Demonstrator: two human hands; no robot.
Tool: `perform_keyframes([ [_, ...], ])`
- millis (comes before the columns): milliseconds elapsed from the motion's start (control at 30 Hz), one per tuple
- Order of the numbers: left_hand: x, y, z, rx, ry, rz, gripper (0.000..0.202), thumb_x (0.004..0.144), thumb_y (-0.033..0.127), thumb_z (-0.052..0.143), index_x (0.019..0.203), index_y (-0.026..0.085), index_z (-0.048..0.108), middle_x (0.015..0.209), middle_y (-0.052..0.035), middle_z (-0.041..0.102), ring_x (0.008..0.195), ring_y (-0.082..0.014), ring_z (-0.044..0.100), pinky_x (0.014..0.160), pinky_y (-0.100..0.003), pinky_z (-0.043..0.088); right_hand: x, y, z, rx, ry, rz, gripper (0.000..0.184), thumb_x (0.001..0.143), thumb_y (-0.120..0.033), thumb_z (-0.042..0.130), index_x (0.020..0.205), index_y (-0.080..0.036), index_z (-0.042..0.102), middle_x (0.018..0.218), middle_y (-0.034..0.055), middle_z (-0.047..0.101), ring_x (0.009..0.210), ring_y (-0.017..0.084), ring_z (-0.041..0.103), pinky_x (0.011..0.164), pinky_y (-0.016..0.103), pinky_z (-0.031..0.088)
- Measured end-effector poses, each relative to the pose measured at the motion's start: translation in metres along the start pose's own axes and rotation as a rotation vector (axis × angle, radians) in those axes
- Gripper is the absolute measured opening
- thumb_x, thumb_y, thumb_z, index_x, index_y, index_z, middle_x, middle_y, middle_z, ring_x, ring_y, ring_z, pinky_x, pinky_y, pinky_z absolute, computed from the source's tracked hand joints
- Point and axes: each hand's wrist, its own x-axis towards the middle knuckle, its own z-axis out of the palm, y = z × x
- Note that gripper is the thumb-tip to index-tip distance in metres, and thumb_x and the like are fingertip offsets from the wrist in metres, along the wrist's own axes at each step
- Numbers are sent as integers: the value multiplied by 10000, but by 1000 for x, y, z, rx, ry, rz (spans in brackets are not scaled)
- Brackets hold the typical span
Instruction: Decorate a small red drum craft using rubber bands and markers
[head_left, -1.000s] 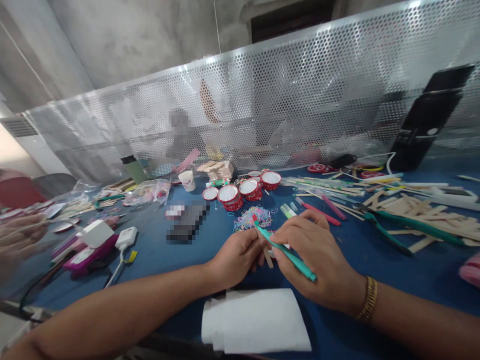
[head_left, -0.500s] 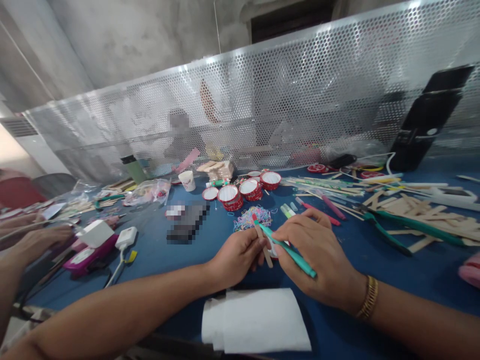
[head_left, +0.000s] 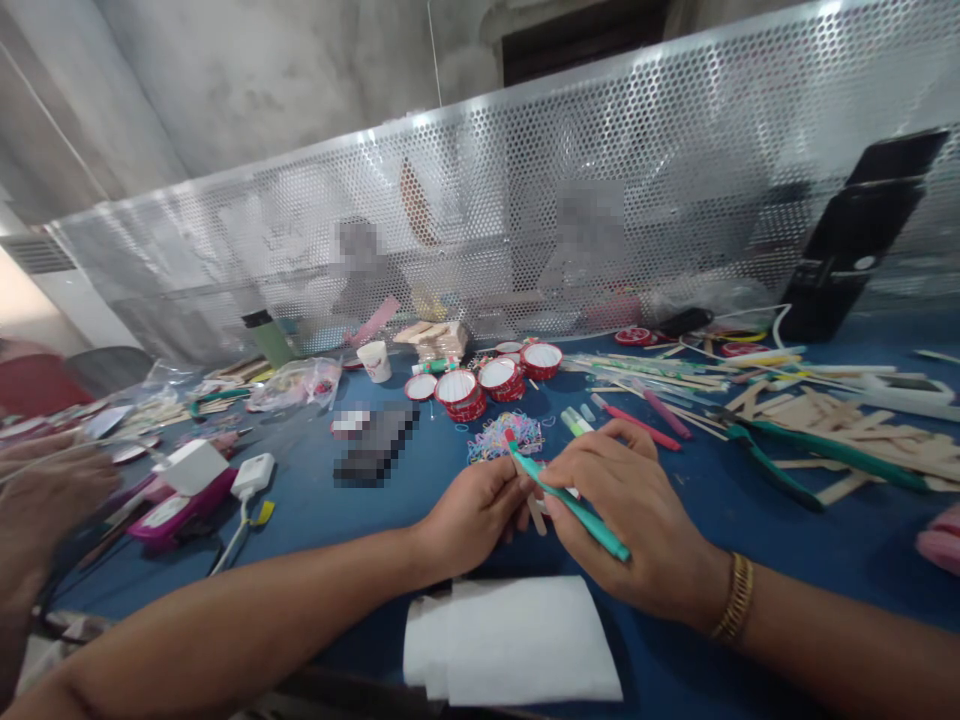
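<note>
From where I stand, the person's left hand (head_left: 476, 510) is over the blue table (head_left: 300, 530), thumb and forefinger pinching a wooden craft stick (head_left: 538, 515). The stick slants in front of the body, its red upper end (head_left: 509, 436) poking out past the fingers and its bare lower end hanging below them. The right hand (head_left: 637, 520), with a gold bracelet (head_left: 736, 597) at the wrist, grips a teal marker (head_left: 589, 520) like a pen, thumb and fingers closed around its barrel. The marker's tip looks to be touching the stick just below the red part, though the fingers crowd that spot.

Just beyond the hands lies a heap of pastel loops (head_left: 491, 440), with red-sided, white-topped round pieces (head_left: 459, 395) behind it. A folded white cloth (head_left: 517, 645) sits nearest the person. To the right are 2 pink markers, green-handled pliers (head_left: 832, 450) and a pile of loose craft sticks (head_left: 877, 425).

Off to the left, a co-worker's blurred hand (head_left: 52, 500) is near a magenta power strip (head_left: 180, 515) bearing a white charger (head_left: 193, 467). A perforated metal screen (head_left: 465, 210) stands along the far side.
</note>
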Motion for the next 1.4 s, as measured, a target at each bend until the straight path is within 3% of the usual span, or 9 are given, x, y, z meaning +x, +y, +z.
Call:
perform_keyframes([
  [400,1,1,1,-1,20,-16,405,960,504,403,734,178,486,601,41,506,447,-59,421,438,-178,337,0,0,-1,-42,43,6,71,862,-166,532,892,-198,587,766,11,649,765,184,583,864,426,331],
  [700,0,-2,0,-6,3,-14,415,964,512,400,727,179,472,617,39,515,476,-58,434,452,-174,346,0,-1,1,-21,-8,14,81,862,-175,527,902,-205,591,783,8,668,778,180,587,875,417,316],
  [1033,1,-1,1,10,14,-21,397,970,490,390,740,178,477,617,36,516,460,-59,429,445,-176,349,0,0,-1,-38,45,1,74,858,-159,536,895,-201,583,763,11,651,760,183,582,858,426,333],
  [1400,1,-1,0,14,11,1,408,966,501,399,733,176,481,602,39,507,461,-59,432,449,-175,347,0,-1,1,-19,7,7,65,864,-166,539,895,-199,585,775,4,662,765,176,584,866,422,321],
])
